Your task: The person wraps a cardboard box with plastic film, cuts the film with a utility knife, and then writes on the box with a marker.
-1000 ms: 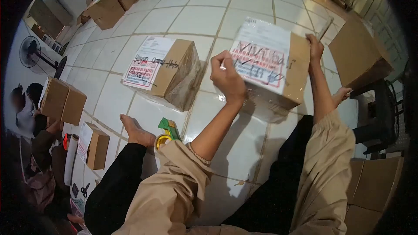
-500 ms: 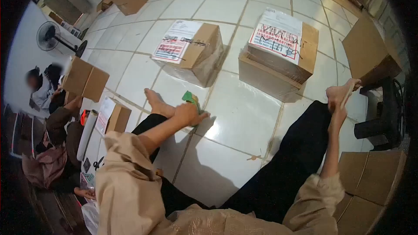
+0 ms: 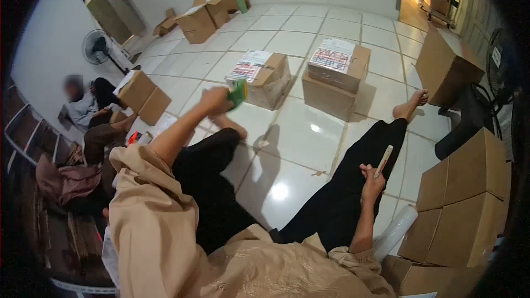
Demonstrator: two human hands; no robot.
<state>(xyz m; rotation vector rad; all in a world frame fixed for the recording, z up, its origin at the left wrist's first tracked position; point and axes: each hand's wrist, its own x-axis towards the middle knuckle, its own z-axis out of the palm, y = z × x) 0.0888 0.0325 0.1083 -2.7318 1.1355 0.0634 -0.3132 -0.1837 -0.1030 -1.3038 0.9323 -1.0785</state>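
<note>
My left hand (image 3: pixel 215 102) is raised above my bent left leg, its fingers closed around a small green and yellow object (image 3: pixel 238 94) whose exact kind I cannot make out. Behind that object stands a taped cardboard box (image 3: pixel 274 90) with a printed label on top. My right hand (image 3: pixel 372 183) is over my right leg and grips a pale marker pen (image 3: pixel 383 161), which points up and away. Farther off are two stacked boxes; the upper box (image 3: pixel 360 65) carries a label with black handwriting.
Large cartons (image 3: pixel 461 193) and a roll of clear wrap (image 3: pixel 398 227) lie at my right. A dark stool (image 3: pixel 462 127) stands beyond them. Another person (image 3: pixel 83 105) sits at the left near an open box (image 3: pixel 144 95). A fan (image 3: pixel 99 49) stands against the wall.
My left hand has lifted from the floor with the green object. My right hand has come back from beside my foot, and a marker pen now shows in it. The view has tilted up.
</note>
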